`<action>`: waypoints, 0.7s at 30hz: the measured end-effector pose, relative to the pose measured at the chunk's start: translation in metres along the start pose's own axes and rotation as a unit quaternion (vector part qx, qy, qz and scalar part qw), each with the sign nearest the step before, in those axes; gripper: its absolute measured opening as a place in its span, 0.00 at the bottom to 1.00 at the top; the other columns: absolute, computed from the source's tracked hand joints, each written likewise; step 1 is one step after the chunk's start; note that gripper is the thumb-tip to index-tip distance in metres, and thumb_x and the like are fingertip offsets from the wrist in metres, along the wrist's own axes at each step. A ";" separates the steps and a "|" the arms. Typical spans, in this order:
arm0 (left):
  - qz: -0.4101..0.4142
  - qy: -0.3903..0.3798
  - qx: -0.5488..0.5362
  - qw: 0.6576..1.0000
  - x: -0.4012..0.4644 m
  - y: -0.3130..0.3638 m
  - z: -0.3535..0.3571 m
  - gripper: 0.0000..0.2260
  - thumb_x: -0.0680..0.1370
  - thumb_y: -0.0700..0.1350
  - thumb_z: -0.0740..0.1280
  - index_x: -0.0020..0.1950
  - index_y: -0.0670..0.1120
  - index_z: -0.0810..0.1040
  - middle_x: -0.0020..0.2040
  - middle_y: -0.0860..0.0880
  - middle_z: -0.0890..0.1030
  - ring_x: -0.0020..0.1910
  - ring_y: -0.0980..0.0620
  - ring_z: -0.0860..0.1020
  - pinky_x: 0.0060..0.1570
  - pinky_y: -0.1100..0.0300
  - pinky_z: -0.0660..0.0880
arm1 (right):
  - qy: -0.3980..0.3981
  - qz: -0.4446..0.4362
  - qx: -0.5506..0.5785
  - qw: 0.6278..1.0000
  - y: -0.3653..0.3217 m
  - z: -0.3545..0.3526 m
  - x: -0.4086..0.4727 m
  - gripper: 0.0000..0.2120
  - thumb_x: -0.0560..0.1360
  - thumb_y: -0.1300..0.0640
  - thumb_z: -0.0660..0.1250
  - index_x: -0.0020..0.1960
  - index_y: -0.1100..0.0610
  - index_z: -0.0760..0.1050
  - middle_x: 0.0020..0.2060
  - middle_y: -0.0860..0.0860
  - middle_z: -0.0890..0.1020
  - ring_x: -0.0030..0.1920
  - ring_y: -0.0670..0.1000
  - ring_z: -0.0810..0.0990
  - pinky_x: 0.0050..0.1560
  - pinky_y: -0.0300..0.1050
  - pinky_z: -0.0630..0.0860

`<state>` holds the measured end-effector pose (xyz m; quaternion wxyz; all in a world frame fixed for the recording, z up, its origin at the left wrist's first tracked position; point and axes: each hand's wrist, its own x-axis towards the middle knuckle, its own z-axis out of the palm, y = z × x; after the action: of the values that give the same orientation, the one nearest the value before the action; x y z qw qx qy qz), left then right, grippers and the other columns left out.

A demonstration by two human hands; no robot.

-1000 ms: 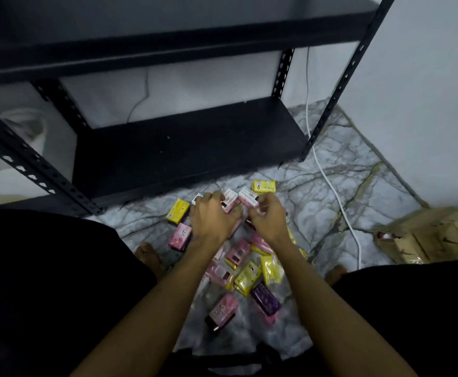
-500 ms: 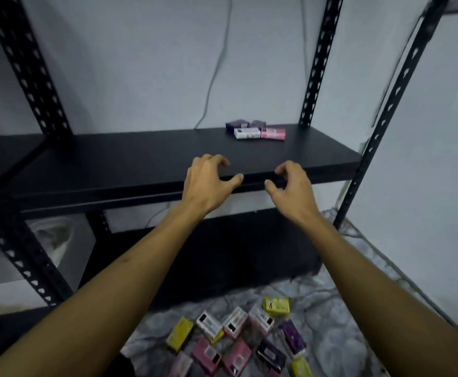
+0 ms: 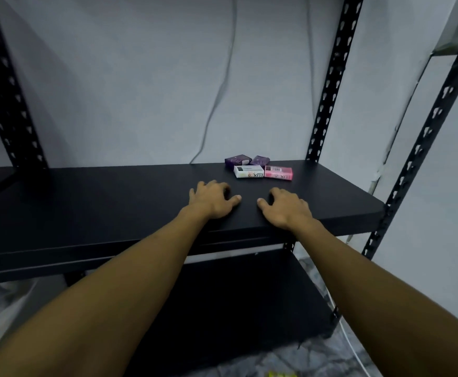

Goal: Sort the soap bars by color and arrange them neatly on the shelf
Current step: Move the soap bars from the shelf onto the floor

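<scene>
1. Both hands have moved forward over the shelf (image 3: 113, 202) since half a second ago: the left hand (image 3: 211, 200) and right hand (image 3: 286, 208) now sit lower, on or just above its dark board, closer to the soap bars.
2. Fingers (image 3: 223, 190) of both hands are curled loosely downward with thumbs pointing toward each other; neither holds anything that I can see (what lies under the palms is hidden).
3. Four bars sit near the back right of the shelf: two purple bars (image 3: 238, 160) (image 3: 260, 160) behind, a white bar (image 3: 249, 171) and a pink bar (image 3: 278, 173) in front, touching or nearly so.
4. Risk: colours are already mixed in one cluster, so adding more here would likely muddle the sorting.
5. Risk: a reach for the front bars could push the purple ones back against the wall (the gap behind looks small).
6. Risk: the bulk of the bars is out of view on the floor (image 3: 317, 357), so misjudging how much room each colour needs is easy.
</scene>
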<state>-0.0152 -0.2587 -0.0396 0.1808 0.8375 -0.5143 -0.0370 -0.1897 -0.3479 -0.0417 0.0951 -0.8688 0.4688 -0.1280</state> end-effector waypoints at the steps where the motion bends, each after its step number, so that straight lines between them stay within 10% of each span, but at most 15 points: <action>1: -0.005 0.012 -0.001 1.000 0.009 0.003 0.003 0.27 0.77 0.68 0.60 0.70 0.54 0.72 0.71 0.48 0.71 0.72 0.42 0.64 0.72 0.38 0.60 | -0.013 0.011 -0.008 1.000 0.001 0.001 0.011 0.31 0.79 0.35 0.53 0.74 0.53 0.63 0.73 0.54 0.68 0.72 0.58 0.66 0.73 0.61 0.60; 11: 0.130 0.082 0.002 0.988 0.081 0.001 0.015 0.32 0.78 0.65 0.63 0.79 0.62 0.56 0.80 0.49 0.56 0.79 0.46 0.55 0.76 0.41 0.51 | 0.035 0.074 0.018 0.996 0.009 0.016 0.084 0.41 0.79 0.38 0.55 0.81 0.55 0.39 0.80 0.56 0.42 0.79 0.60 0.41 0.76 0.66 0.46; 16: 0.142 0.054 0.021 0.988 0.086 -0.002 0.018 0.31 0.79 0.66 0.58 0.80 0.62 0.54 0.79 0.50 0.62 0.78 0.48 0.59 0.75 0.41 0.53 | 0.084 0.044 -0.008 0.995 0.009 0.017 0.093 0.36 0.78 0.40 0.57 0.79 0.57 0.52 0.77 0.58 0.57 0.77 0.61 0.54 0.74 0.63 0.55; 21: 0.141 0.141 0.014 0.980 0.079 0.000 0.017 0.23 0.76 0.68 0.61 0.65 0.58 0.74 0.59 0.49 0.71 0.62 0.48 0.68 0.66 0.49 0.65 | 0.161 0.003 -0.065 0.985 0.005 0.013 0.082 0.19 0.77 0.46 0.60 0.62 0.56 0.73 0.66 0.58 0.66 0.67 0.60 0.63 0.66 0.58 0.62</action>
<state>0.0175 -0.3321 -0.0459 0.2428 0.7560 -0.5970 0.1147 -0.1462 -0.4191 -0.0449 -0.0376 -0.8398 0.4880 -0.2351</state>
